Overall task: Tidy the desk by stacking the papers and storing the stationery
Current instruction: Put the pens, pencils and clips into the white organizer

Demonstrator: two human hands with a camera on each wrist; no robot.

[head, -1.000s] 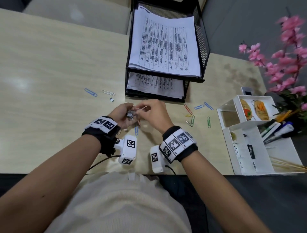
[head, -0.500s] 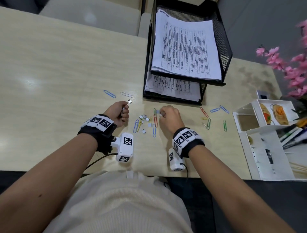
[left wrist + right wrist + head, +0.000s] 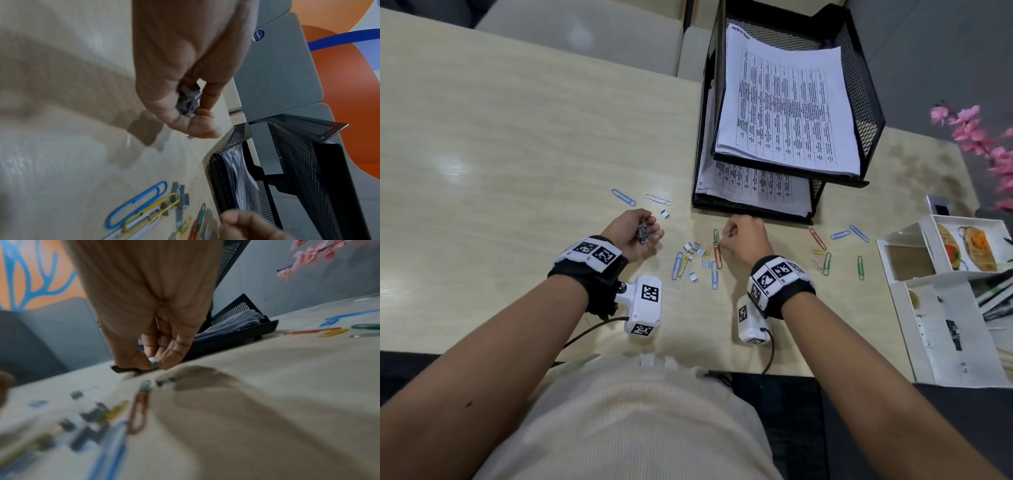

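My left hand [image 3: 644,229] hovers just above the desk and grips a bundle of grey staple strips [image 3: 189,99] in its curled fingers. To its right, my right hand [image 3: 726,236] pinches a small silver staple piece [image 3: 153,362] between thumb and fingertips, low over the desk. Between the two hands lie several loose staple pieces [image 3: 697,247] mixed with coloured paper clips [image 3: 714,270]. More paper clips [image 3: 825,253] are scattered right of my right hand. Printed papers [image 3: 787,102] sit stacked in a black mesh two-tier tray [image 3: 866,102] behind my hands.
A white desk organizer [image 3: 945,308] with pens stands at the right edge of the wooden desk [image 3: 500,154]. Pink artificial flowers [image 3: 983,137] rise behind it. A blue clip [image 3: 623,197], a white clip [image 3: 658,199] and one staple piece [image 3: 665,214] lie beyond my left hand.
A second ago both hands met over the staples. They have since parted: the left kept the bundle and moved left, the right dropped to the desk and pinched a loose staple piece.
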